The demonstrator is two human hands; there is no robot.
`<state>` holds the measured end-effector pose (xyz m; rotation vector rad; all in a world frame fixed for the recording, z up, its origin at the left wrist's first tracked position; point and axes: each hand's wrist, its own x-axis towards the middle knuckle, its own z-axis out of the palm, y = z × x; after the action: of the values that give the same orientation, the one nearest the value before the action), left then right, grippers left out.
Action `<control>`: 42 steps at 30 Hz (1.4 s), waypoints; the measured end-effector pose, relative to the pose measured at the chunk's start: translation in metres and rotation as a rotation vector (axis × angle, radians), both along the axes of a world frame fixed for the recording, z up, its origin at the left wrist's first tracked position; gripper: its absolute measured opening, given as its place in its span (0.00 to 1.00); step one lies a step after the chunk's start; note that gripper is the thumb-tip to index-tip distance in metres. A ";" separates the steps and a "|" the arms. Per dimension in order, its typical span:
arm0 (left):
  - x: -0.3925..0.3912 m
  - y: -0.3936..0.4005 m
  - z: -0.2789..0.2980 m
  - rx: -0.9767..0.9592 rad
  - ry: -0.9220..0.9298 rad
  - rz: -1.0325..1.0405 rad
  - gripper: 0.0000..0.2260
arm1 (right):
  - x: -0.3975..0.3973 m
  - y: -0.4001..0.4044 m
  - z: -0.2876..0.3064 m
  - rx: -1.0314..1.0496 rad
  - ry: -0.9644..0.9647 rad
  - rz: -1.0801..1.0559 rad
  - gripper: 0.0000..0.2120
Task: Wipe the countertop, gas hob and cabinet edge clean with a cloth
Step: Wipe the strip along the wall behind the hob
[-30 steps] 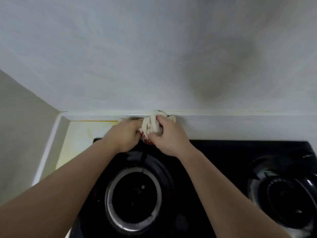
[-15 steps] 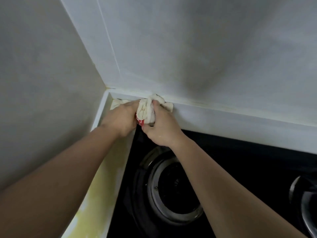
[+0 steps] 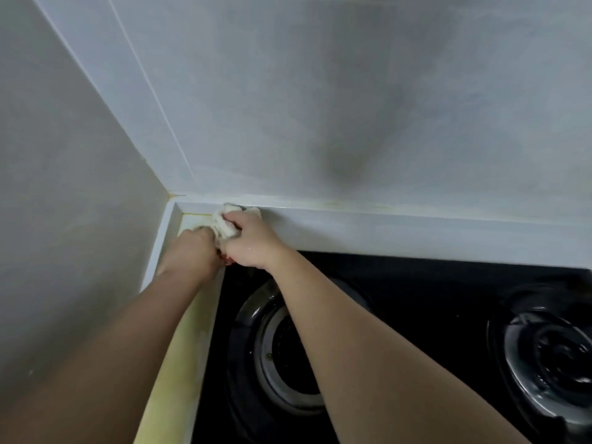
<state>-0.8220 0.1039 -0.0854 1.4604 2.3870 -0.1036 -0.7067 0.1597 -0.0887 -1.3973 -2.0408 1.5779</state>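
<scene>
Listing from the nearest item outward.

Forearms: two, bare, reaching from the bottom edge up towards the back left corner.

Gas hob (image 3: 400, 302): one, black glass. Burners: two, the left burner (image 3: 282, 354) under the right forearm, the right burner (image 3: 551, 357) well apart at the frame's right edge.

Worktop (image 3: 179, 373): one narrow strip left of the hob, yellow-stained along its length.

Left hand (image 3: 192, 251): one, fingers curled down on the lower end of the cloth at the strip's far end.

Right hand (image 3: 248, 238): one, clenched round the cloth's upper bunch, just beside the left hand.

Cloth (image 3: 224, 224): one, whitish, wadded, pressed into the corner where worktop meets upstand; a red patch shows beneath the hands, possibly part of the cloth.

Upstand (image 3: 400, 229): one white ledge behind the hob, its top joint yellowed.

Walls: two, meeting at the corner above the cloth.

Cabinet edge: not in view.

Step in hand, judged: scrubbing the corner stain. Done well, it wants firm downward pressure, short strokes along the joint, a fresh fold turned outward when soiled, and the wad kept tight so it reaches into the seam.
</scene>
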 end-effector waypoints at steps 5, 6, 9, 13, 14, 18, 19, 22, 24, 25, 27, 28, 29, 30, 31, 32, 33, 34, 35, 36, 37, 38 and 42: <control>0.016 -0.002 0.036 0.202 -0.121 -0.029 0.07 | 0.021 -0.008 0.028 -0.028 0.163 -0.299 0.17; 0.019 -0.002 0.045 0.295 -0.112 -0.034 0.07 | 0.023 -0.009 0.039 -0.026 0.233 -0.379 0.16; 0.057 0.009 0.070 0.483 -0.074 -0.087 0.11 | 0.059 0.004 0.068 -0.054 0.421 -0.572 0.17; 0.140 0.026 0.081 0.524 -0.127 -0.146 0.11 | 0.150 0.020 0.086 -0.159 0.619 -0.794 0.18; 0.159 0.029 0.079 0.532 -0.158 -0.175 0.12 | 0.169 0.024 0.088 -0.189 0.652 -0.850 0.17; 0.259 0.056 0.055 0.564 -0.272 -0.254 0.15 | 0.270 0.049 0.081 -0.278 0.785 -1.035 0.16; 0.286 0.065 0.047 0.564 -0.316 -0.255 0.16 | 0.299 0.055 0.078 -0.283 0.791 -1.077 0.16; 0.355 0.088 0.030 0.572 -0.397 -0.301 0.21 | 0.373 0.070 0.067 -0.262 0.810 -1.205 0.13; 0.398 0.098 0.025 0.585 -0.450 -0.341 0.24 | 0.419 0.076 0.060 -0.217 0.835 -1.290 0.11; 0.420 0.103 0.023 0.575 -0.485 -0.360 0.25 | 0.441 0.076 0.058 -0.173 0.831 -1.313 0.10; 0.464 0.112 0.021 0.547 -0.548 -0.411 0.25 | 0.484 0.076 0.050 -0.045 0.751 -1.325 0.10; 0.482 0.119 0.018 0.534 -0.586 -0.448 0.25 | 0.502 0.077 0.046 0.048 0.674 -1.313 0.12; 0.499 0.127 0.015 0.529 -0.617 -0.481 0.26 | 0.517 0.079 0.040 0.130 0.577 -1.266 0.14; 0.515 0.134 0.011 0.537 -0.633 -0.512 0.27 | 0.530 0.082 0.033 0.194 0.455 -1.186 0.17; 0.527 0.142 0.006 0.546 -0.630 -0.545 0.28 | 0.539 0.085 0.027 0.245 0.313 -1.079 0.20; 0.535 0.148 0.003 0.543 -0.616 -0.582 0.29 | 0.546 0.086 0.021 0.288 0.169 -0.957 0.22; 0.540 0.152 0.000 0.522 -0.566 -0.622 0.28 | 0.553 0.088 0.015 0.344 0.032 -0.837 0.24; 0.541 0.155 -0.002 0.496 -0.493 -0.674 0.26 | 0.559 0.092 0.009 0.420 -0.089 -0.734 0.25; 0.541 0.155 -0.005 0.479 -0.411 -0.739 0.25 | 0.565 0.093 0.004 0.481 -0.200 -0.645 0.26; 0.538 0.157 -0.009 0.468 -0.323 -0.813 0.25 | 0.568 0.096 -0.001 0.500 -0.301 -0.573 0.27; 0.534 0.158 -0.012 0.463 -0.226 -0.894 0.25 | 0.570 0.097 -0.004 0.485 -0.401 -0.520 0.28; 0.531 0.160 -0.014 0.459 -0.129 -0.969 0.26 | 0.571 0.097 -0.007 0.466 -0.478 -0.484 0.29; 0.532 0.172 -0.022 0.403 0.131 -1.095 0.24 | 0.565 0.099 -0.012 0.513 -0.566 -0.456 0.28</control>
<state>-0.2900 0.2757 -0.1072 2.8517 1.4431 0.0315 -0.1418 0.2583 -0.1007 -2.0251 -1.9681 0.4586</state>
